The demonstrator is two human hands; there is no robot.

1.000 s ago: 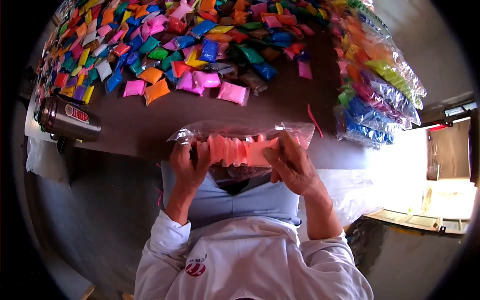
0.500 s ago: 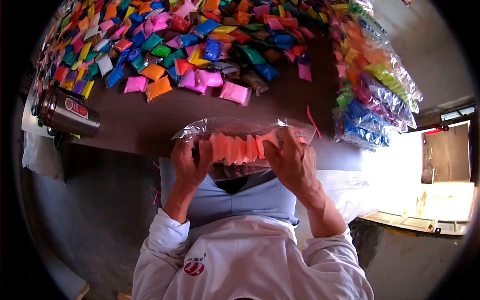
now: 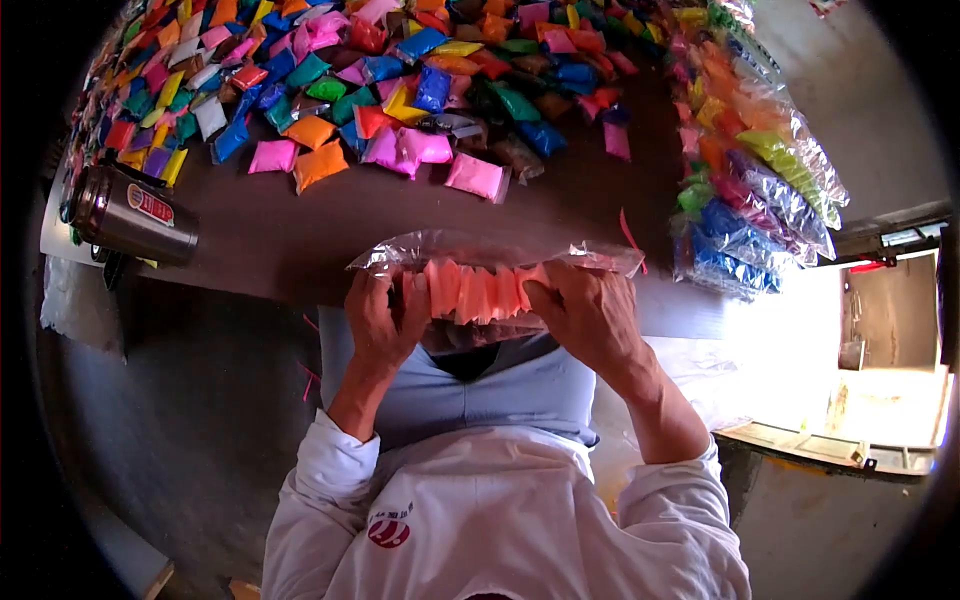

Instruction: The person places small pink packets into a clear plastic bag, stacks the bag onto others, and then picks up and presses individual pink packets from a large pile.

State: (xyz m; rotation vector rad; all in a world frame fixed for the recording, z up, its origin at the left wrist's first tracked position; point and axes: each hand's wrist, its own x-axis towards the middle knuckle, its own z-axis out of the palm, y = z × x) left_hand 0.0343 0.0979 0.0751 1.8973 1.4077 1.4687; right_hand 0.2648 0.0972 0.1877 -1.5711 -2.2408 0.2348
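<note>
A row of salmon-pink packets [image 3: 478, 292] stands side by side at the table's front edge, pressed between my two hands. Around and behind them lies a clear plastic bag [image 3: 430, 243], its film crinkled and shiny. My left hand [image 3: 385, 315] grips the left end of the row, thumb against the packets. At the right end, my right hand [image 3: 592, 310] has its fingers curled over the packets and the bag film. The bag's lower part hangs over the edge above my lap.
Many small coloured packets [image 3: 400, 100] cover the back of the table. Filled clear bags [image 3: 750, 190] are stacked along the right side. A steel flask [image 3: 140, 215] lies at the left edge. A thin red tie [image 3: 630, 235] is right of the bag.
My right hand has shifted slightly and its fingers have folded lower over the right end of the row. The packets look a little more squeezed together. The view has shifted slightly.
</note>
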